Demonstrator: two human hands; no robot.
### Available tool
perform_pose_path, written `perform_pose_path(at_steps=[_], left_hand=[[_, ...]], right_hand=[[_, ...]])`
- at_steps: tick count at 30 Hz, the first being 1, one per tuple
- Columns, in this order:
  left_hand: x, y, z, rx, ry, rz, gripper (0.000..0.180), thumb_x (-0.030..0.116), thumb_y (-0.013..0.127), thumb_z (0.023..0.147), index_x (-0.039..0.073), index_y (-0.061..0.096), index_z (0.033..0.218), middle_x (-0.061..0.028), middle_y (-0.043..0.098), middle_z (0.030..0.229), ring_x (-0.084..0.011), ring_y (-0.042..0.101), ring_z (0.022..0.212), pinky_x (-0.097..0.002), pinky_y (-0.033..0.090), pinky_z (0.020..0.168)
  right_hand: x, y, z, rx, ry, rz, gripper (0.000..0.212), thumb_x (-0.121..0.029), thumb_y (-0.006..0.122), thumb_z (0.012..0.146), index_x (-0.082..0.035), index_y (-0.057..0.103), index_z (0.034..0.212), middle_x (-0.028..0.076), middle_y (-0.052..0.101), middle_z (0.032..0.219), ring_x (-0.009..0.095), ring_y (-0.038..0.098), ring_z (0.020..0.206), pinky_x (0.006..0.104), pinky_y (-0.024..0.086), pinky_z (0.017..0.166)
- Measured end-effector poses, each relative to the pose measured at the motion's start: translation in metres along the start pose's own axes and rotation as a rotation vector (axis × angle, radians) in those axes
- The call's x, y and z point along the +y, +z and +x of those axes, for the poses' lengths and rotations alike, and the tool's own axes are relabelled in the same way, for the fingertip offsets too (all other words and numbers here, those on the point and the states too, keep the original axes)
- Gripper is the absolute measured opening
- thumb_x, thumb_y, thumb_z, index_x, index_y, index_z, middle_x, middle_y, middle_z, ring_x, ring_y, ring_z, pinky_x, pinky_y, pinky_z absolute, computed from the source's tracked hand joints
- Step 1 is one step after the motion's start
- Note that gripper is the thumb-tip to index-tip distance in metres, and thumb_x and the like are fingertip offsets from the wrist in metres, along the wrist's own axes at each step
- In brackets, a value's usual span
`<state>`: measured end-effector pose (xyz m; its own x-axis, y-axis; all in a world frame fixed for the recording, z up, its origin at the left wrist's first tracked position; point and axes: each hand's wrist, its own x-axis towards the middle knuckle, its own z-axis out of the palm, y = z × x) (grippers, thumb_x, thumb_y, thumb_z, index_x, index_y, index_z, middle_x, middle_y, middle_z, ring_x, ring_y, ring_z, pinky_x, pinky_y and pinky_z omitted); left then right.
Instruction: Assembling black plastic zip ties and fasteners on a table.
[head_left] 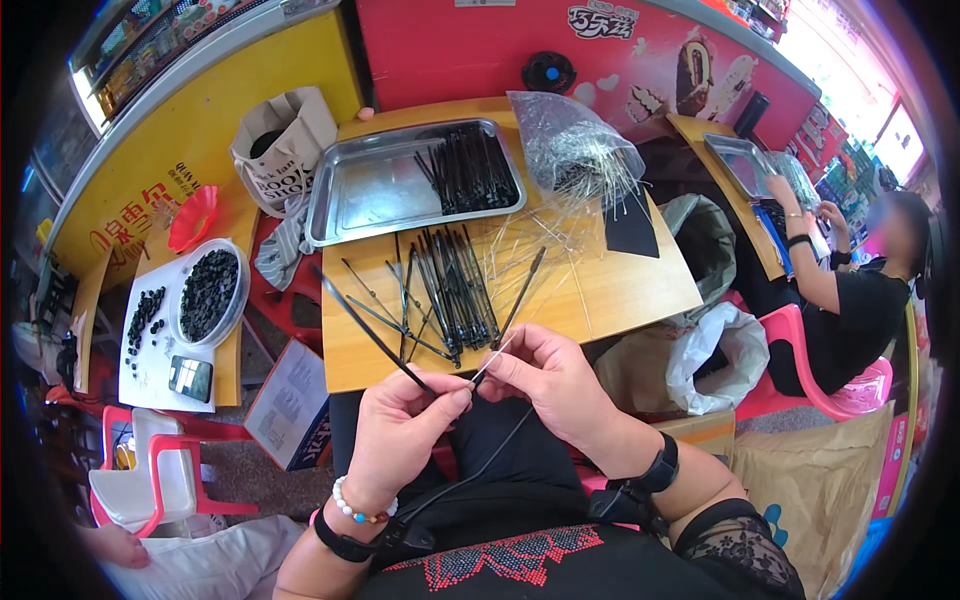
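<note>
In front of my lap, both hands meet near the table's front edge. My left hand (408,425) is closed, its thumb and finger pinching one end of a long thin black strip (372,332) that slants up to the left. My right hand (545,385) pinches a thin pale wire (493,358) close to the left fingertips. Another black strip (522,292) rises behind the right fingers; whether they hold it I cannot tell. A bundle of black strips (455,285) lies just beyond my hands on the wooden table (630,290).
Behind the bundle sits a metal tray (365,195) with more black strips. A clear plastic bag (550,120) spills thin wires. At left, a white bowl (240,305) of small black pieces stands near a phone (190,378). A co-worker (850,310) sits at right.
</note>
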<state>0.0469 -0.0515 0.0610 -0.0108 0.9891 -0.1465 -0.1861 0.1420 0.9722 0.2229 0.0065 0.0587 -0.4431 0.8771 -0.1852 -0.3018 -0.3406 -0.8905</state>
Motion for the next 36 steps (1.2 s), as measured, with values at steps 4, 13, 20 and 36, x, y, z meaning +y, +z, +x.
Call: perform_pose_path(at_steps=[4, 13, 20, 36], left_hand=[[0.002, 0.002, 0.001, -0.003, 0.009, 0.101, 0.011, 0.006, 0.065, 0.086, 0.000, 0.065, 0.095, -0.0061, 0.068, 0.084, -0.0104, 0.065, 0.074, -0.0193, 0.050, 0.061], [0.004, 0.006, 0.000, -0.003, -0.039, 0.085, 0.011, 0.007, 0.064, 0.087, 0.000, 0.066, 0.095, -0.0060, 0.068, 0.083, -0.0096, 0.064, 0.073, -0.0196, 0.050, 0.062], [0.004, 0.014, 0.003, 0.036, -0.019, 0.060, 0.010, 0.004, 0.064, 0.086, -0.001, 0.065, 0.094, -0.0044, 0.066, 0.082, -0.0082, 0.061, 0.072, -0.0204, 0.049, 0.066], [0.002, 0.030, 0.006, 0.105, 0.105, 0.030, 0.005, 0.002, 0.064, 0.085, -0.002, 0.062, 0.083, -0.0020, 0.065, 0.073, -0.0052, 0.061, 0.066, -0.0176, 0.047, 0.057]], right_hand=[[0.000, 0.000, -0.004, -0.048, -0.004, -0.005, 0.007, -0.007, 0.059, 0.090, -0.001, 0.058, 0.095, 0.006, 0.064, 0.088, 0.012, 0.063, 0.078, 0.0238, 0.051, 0.072], [-0.003, 0.002, -0.005, -0.048, -0.075, 0.066, 0.007, -0.006, 0.056, 0.092, 0.000, 0.056, 0.095, 0.009, 0.064, 0.087, 0.014, 0.064, 0.074, 0.0238, 0.051, 0.070], [-0.003, 0.006, -0.011, -0.039, -0.206, -0.048, 0.007, -0.006, 0.056, 0.092, 0.000, 0.054, 0.092, 0.006, 0.061, 0.082, 0.012, 0.063, 0.071, 0.0232, 0.051, 0.065], [-0.002, 0.009, -0.014, -0.021, -0.201, -0.259, 0.008, -0.004, 0.056, 0.091, 0.003, 0.052, 0.093, 0.004, 0.060, 0.080, 0.010, 0.064, 0.069, 0.0210, 0.051, 0.061]])
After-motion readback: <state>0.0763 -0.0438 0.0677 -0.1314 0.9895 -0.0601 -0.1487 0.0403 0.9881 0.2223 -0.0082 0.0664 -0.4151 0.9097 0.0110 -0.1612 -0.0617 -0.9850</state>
